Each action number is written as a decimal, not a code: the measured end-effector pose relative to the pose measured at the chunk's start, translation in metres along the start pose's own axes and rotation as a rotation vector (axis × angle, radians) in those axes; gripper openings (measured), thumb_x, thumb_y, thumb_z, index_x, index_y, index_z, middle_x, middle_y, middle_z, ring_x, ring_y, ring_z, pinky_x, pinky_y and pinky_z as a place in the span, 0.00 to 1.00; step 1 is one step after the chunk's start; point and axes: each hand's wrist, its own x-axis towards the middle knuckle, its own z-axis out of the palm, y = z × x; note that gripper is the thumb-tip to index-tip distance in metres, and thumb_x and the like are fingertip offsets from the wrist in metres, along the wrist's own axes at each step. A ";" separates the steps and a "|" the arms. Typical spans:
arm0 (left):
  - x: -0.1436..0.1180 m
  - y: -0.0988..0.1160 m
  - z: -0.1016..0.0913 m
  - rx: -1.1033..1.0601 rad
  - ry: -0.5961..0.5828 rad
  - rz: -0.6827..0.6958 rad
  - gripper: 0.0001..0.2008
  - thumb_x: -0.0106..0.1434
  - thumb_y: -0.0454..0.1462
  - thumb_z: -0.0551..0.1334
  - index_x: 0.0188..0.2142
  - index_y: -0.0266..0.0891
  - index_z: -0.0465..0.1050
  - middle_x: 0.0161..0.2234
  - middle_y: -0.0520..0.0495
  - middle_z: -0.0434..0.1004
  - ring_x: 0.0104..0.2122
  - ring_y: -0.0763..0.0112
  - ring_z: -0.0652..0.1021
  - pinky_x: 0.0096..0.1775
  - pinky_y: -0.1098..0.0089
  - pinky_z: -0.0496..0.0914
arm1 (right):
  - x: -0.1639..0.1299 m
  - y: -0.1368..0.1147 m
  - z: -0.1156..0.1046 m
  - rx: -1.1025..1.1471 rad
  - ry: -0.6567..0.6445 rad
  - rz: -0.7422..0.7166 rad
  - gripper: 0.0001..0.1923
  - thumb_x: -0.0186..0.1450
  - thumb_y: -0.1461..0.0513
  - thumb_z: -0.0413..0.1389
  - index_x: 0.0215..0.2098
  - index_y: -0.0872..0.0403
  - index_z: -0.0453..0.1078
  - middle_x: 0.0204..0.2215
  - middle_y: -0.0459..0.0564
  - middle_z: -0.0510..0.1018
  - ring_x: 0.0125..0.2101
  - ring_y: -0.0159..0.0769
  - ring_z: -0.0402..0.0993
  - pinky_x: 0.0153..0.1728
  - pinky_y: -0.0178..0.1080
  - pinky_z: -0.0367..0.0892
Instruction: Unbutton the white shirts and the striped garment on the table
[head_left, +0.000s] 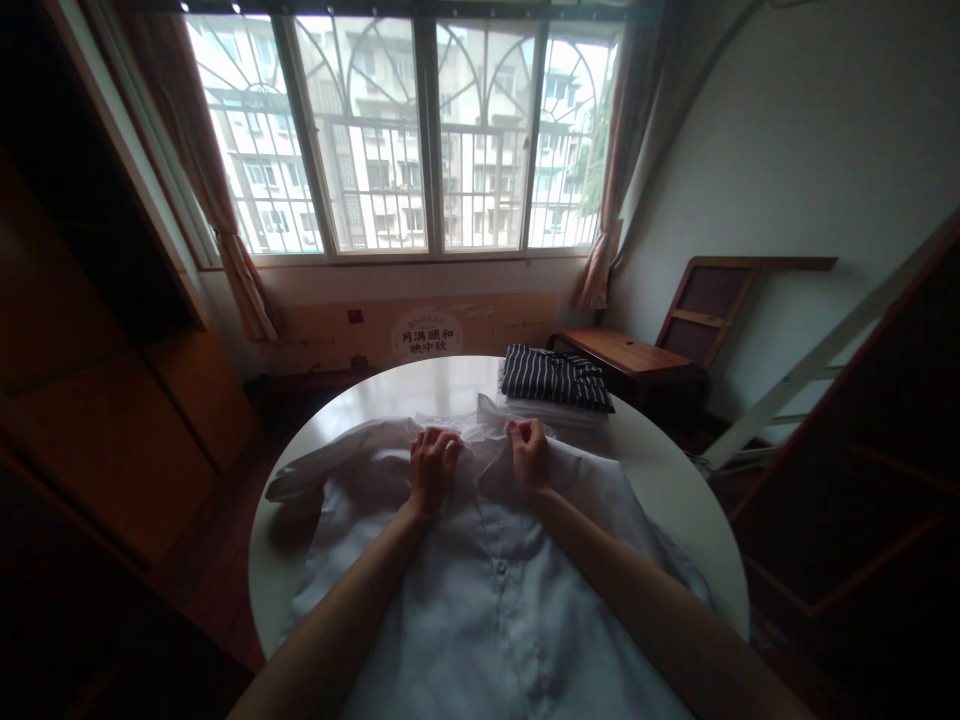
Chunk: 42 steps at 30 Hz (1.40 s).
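Dim room from my feed, with a big barred window (405, 140) at 12 o'clock showing apartment blocks outside, and curtains (217, 200) pulled to the sides. Below it sits a round white table (675, 480) that fills the middle of the view. A white button-up shirt (480, 590) is spread front-up across it, button placket running toward 6 o'clock, collar at the far end, one sleeve trailing off toward 9 o'clock.

Both hands are up at the collar. The left hand (433, 468) is curled into a loose fist, pinching fabric on the collar's left side. The right hand (529, 452) is doing the same just beside it, fingers closed on the cloth on the right side. The two hands are near each other but not touching, with a bit of collar between them.

Past the shirt at about 1 o'clock there's a folded striped garment (555, 378) stacked on something white. A wooden side table (622, 352) stands off at 2 o'clock.
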 end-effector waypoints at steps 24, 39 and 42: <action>-0.001 0.001 -0.014 -0.766 -0.773 -0.020 0.07 0.54 0.34 0.58 0.32 0.32 0.72 0.28 0.49 0.72 0.29 0.73 0.71 0.30 0.76 0.65 | -0.001 -0.018 -0.006 0.102 -0.014 -0.013 0.14 0.57 0.50 0.51 0.27 0.53 0.57 0.19 0.43 0.66 0.19 0.32 0.63 0.23 0.35 0.60; -0.006 -0.016 0.013 -0.533 -0.480 0.032 0.04 0.47 0.31 0.62 0.25 0.32 0.70 0.23 0.52 0.69 0.24 0.75 0.68 0.27 0.76 0.62 | -0.039 -0.019 -0.009 -0.448 -0.623 -0.355 0.06 0.51 0.66 0.54 0.27 0.54 0.60 0.26 0.47 0.68 0.25 0.32 0.62 0.27 0.35 0.57; -0.006 -0.014 0.013 -0.460 -0.424 0.032 0.06 0.46 0.31 0.63 0.27 0.33 0.69 0.23 0.52 0.69 0.24 0.75 0.68 0.26 0.76 0.61 | -0.039 -0.012 -0.007 -0.472 -0.631 -0.331 0.04 0.51 0.68 0.51 0.25 0.54 0.62 0.23 0.47 0.69 0.25 0.33 0.64 0.28 0.35 0.57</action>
